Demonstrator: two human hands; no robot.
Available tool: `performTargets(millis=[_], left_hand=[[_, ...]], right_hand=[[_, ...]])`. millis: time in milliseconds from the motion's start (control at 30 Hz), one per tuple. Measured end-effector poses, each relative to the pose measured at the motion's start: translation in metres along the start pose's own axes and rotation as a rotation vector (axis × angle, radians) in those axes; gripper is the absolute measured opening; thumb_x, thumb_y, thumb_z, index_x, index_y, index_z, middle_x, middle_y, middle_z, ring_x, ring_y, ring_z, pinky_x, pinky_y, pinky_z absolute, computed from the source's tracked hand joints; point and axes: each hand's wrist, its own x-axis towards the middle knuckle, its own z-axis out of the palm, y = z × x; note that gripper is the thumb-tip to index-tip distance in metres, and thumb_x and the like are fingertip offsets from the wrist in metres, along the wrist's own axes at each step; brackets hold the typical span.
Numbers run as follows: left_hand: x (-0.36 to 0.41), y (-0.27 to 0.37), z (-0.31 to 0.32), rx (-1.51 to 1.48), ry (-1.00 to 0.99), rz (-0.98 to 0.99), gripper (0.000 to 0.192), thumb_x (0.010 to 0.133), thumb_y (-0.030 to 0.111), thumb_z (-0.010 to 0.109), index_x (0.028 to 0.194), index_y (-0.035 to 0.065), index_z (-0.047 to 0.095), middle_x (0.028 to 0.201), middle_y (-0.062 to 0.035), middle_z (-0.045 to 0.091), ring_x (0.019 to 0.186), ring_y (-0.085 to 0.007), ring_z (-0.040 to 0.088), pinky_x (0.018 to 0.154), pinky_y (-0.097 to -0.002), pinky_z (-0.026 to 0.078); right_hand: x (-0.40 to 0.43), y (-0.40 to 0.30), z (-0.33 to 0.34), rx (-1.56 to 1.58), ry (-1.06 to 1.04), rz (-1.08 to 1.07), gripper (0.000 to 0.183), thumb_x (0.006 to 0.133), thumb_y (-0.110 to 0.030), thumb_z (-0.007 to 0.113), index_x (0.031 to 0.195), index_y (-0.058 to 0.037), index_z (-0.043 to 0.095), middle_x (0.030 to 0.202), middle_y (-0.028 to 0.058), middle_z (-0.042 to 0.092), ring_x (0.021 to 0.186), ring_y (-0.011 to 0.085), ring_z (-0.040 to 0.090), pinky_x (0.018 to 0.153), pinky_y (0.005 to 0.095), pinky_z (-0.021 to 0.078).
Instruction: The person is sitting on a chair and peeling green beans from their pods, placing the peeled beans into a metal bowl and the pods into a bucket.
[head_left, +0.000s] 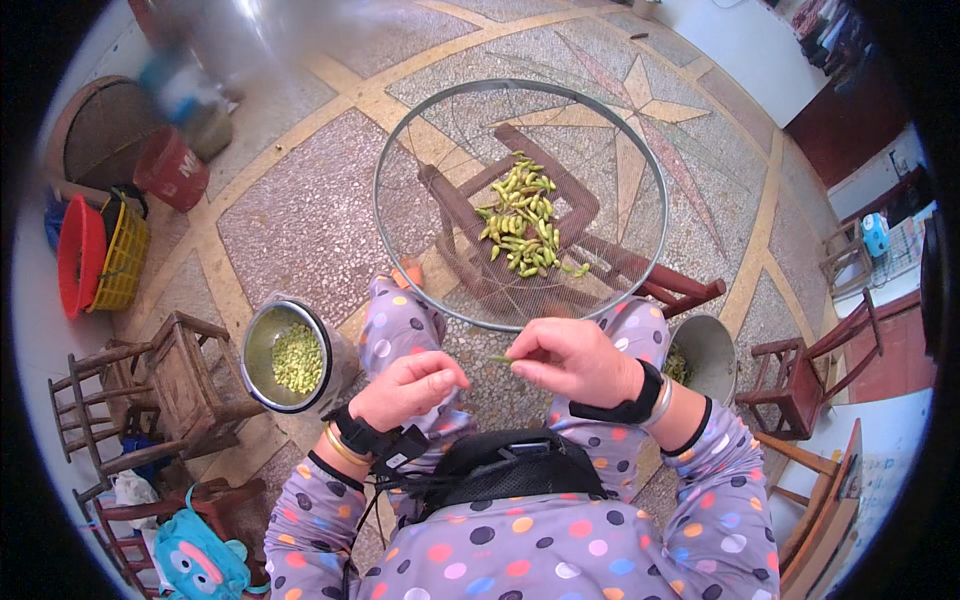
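A green bean pod is pinched between the thumb and fingers of my right hand. My left hand hovers to its left, fingers curled downward; whether they hold anything is hidden. Beyond both hands, a round wire-mesh sieve with a metal rim rests on a wooden chair. Green pods lie heaped on the mesh. Left of my knees stands a metal pail holding shelled green beans. By my right knee is a grey bucket with greenish pieces inside, partly hidden by my leg.
Wooden chairs stand at left and right. A red bucket, a yellow basket and a red basin are by the left wall. A blue bag hangs low at left. Patterned terrazzo floor surrounds me.
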Motion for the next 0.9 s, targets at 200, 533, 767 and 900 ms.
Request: performTargets(millis=[200, 533, 767, 900], left_hand=[[-0.007, 0.025, 0.039, 0.28, -0.1, 0.223, 0.025, 0.092, 0.024, 0.049, 0.092, 0.0012, 0.057, 0.072, 0.002, 0.053, 0.063, -0.0057, 0.048, 0.055, -0.0203, 0.04], [-0.016, 0.036, 0.051, 0.37, -0.106, 0.114, 0.03, 0.094, 0.026, 0.044, 0.086, -0.0002, 0.057, 0.073, -0.0028, 0.056, 0.066, -0.0097, 0.051, 0.06, -0.0242, 0.042], [-0.017, 0.039, 0.05, 0.328, -0.126, 0.026, 0.031, 0.094, 0.026, 0.043, 0.083, 0.0, 0.055, 0.073, -0.0034, 0.054, 0.067, -0.0106, 0.05, 0.061, -0.025, 0.041], [-0.015, 0.038, 0.046, 0.31, -0.177, 0.014, 0.028, 0.093, 0.025, 0.045, 0.085, -0.0001, 0.055, 0.073, -0.0021, 0.054, 0.067, -0.0095, 0.049, 0.06, -0.0242, 0.041]], right_hand=[[-0.017, -0.023, 0.015, -0.085, 0.091, -0.277, 0.015, 0.072, -0.002, 0.065, 0.085, -0.0018, 0.057, 0.076, 0.0116, 0.059, 0.068, 0.0272, 0.059, 0.058, 0.0329, 0.0474], [-0.031, -0.027, 0.026, -0.042, 0.107, -0.287, 0.014, 0.073, -0.004, 0.063, 0.083, -0.001, 0.055, 0.076, 0.0127, 0.056, 0.071, 0.0301, 0.057, 0.062, 0.0361, 0.0472], [-0.032, -0.026, 0.031, -0.025, 0.121, -0.289, 0.013, 0.073, -0.003, 0.063, 0.081, -0.0009, 0.054, 0.075, 0.0127, 0.055, 0.071, 0.0304, 0.057, 0.062, 0.037, 0.0464], [-0.032, -0.025, 0.033, -0.05, 0.131, -0.313, 0.014, 0.072, -0.003, 0.063, 0.081, -0.0009, 0.053, 0.076, 0.013, 0.055, 0.071, 0.0309, 0.056, 0.063, 0.0371, 0.0465]])
